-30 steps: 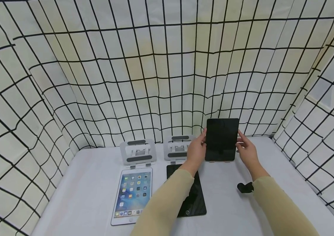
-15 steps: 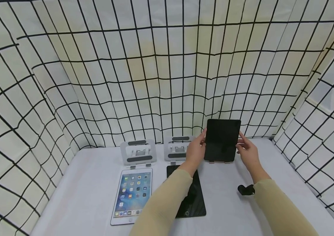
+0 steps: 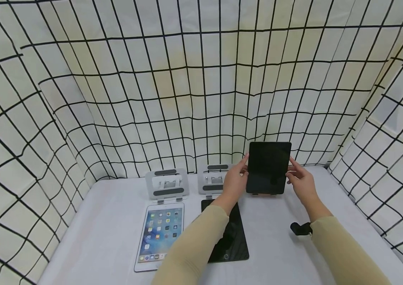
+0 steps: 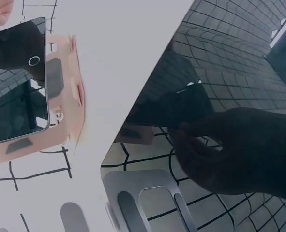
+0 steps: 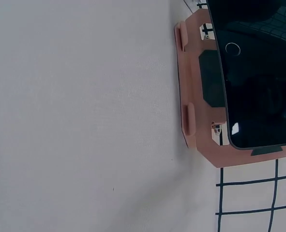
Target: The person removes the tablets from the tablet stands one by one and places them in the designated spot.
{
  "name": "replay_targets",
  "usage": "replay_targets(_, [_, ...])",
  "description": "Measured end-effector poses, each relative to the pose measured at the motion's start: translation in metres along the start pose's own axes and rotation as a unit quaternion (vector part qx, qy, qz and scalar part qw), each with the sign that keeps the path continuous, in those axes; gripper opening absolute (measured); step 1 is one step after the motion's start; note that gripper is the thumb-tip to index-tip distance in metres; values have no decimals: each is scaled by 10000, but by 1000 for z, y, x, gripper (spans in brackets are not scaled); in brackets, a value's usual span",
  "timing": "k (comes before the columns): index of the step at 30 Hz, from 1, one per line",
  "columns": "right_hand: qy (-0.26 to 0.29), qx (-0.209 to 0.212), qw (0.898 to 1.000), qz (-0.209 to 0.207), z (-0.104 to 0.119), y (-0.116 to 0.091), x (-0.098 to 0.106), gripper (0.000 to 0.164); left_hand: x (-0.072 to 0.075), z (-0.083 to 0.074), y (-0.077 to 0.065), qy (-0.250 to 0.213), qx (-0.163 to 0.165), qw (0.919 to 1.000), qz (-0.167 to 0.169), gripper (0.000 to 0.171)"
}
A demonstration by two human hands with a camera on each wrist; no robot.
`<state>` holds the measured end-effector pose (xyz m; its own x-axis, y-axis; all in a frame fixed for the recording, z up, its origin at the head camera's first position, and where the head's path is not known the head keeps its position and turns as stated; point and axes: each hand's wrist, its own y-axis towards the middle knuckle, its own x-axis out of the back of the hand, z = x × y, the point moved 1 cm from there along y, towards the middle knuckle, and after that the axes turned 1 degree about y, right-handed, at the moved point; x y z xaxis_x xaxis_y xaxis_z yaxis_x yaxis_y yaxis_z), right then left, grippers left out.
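Note:
My left hand [image 3: 235, 182] and right hand [image 3: 302, 186] hold a black tablet [image 3: 268, 168] by its two side edges, screen facing me. A pink tablet stand [image 5: 187, 96] is behind it, largely hidden in the head view. In the right wrist view the tablet's lower edge, with its round home button, sits apart from the stand's lip tabs. Below my left forearm a second black tablet [image 3: 235, 237] lies on the table, partly covered. The large dark screen [image 4: 230, 82] in the left wrist view mirrors a hand.
A white tablet [image 3: 160, 233] with a lit screen lies at the left. Behind the lying tablets stand two grey stands, the left one [image 3: 167, 193] and the right one [image 3: 213, 188]. Black grid-patterned cloth walls [image 3: 201, 99] surround the white table [image 3: 94, 233]. A black strap [image 3: 300, 228] hangs at the right wrist.
Compared with one second ago, the held tablet has shifted slightly right, and it has risen a little over the last half second. My right hand has moved slightly rightward. The lying tablets stay put.

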<state>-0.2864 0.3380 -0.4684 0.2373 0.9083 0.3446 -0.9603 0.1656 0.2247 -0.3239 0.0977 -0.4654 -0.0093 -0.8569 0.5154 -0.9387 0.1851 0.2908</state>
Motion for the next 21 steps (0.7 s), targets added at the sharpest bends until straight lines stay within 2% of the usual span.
replay_targets(10, [69,54,9998,156,7,-7,5,63,10,-8,-7,-146,-2,9997,209,71])
replay_targets(15, [91,-127,9993,330,6,-12,7,65,11,-9,-13,-108,26,9995,312,72])
replay_targets(21, [109,-281,9980,558,4,-19,10,65,12,-12,-26,-336,278,9980,462,73])
